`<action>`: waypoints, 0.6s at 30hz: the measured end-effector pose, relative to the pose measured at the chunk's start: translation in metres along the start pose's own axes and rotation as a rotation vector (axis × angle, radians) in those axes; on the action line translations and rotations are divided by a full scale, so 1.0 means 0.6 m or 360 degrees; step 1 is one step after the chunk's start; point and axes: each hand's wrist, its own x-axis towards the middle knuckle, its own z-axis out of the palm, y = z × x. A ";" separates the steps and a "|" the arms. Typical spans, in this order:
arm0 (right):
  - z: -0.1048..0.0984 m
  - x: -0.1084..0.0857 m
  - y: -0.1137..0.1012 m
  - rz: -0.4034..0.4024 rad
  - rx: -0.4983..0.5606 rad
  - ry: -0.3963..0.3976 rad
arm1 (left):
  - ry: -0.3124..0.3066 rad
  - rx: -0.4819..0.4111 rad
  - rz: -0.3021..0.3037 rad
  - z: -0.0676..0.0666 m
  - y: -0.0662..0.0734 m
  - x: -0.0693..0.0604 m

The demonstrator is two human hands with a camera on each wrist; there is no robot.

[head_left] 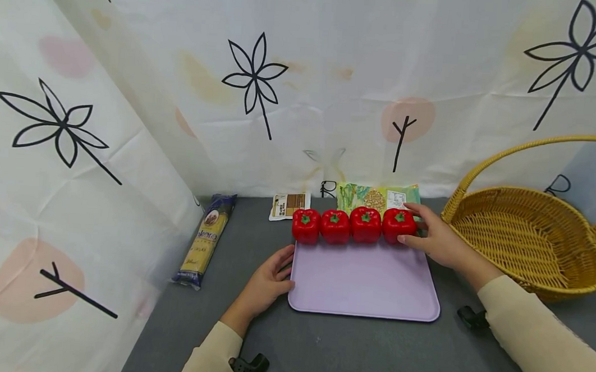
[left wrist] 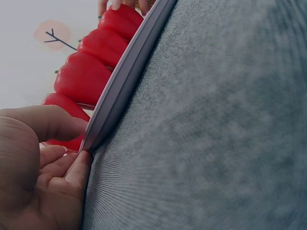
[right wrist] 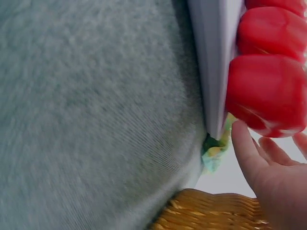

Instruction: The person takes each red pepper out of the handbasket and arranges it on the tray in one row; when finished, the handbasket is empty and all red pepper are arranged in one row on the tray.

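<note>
Several glossy red bell peppers [head_left: 335, 227] with green stem marks stand side by side along the far edge of a lilac tray [head_left: 364, 282]. My right hand [head_left: 439, 238] is at the rightmost pepper [head_left: 399, 225], thumb at its near side and fingers at its far side. In the right wrist view, the fingers look loosely spread and the thumb tip meets the pepper's edge. My left hand [head_left: 268, 280] touches the tray's left edge with relaxed fingers. The left wrist view shows its thumb [left wrist: 72, 125] and fingertips against the rim.
A yellow wicker basket [head_left: 518, 231] with a tall handle stands at the right. Behind the peppers lie a green food packet [head_left: 375, 195] and a small brown-and-white packet [head_left: 289, 205]. A pasta bag [head_left: 206, 237] lies at the left, beside a patterned white curtain [head_left: 131, 87].
</note>
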 end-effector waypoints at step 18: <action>-0.025 -0.057 -0.087 -0.0282 -0.0577 0.0066 | 0.0172 0.0425 0.0012 -0.021 0.045 -0.011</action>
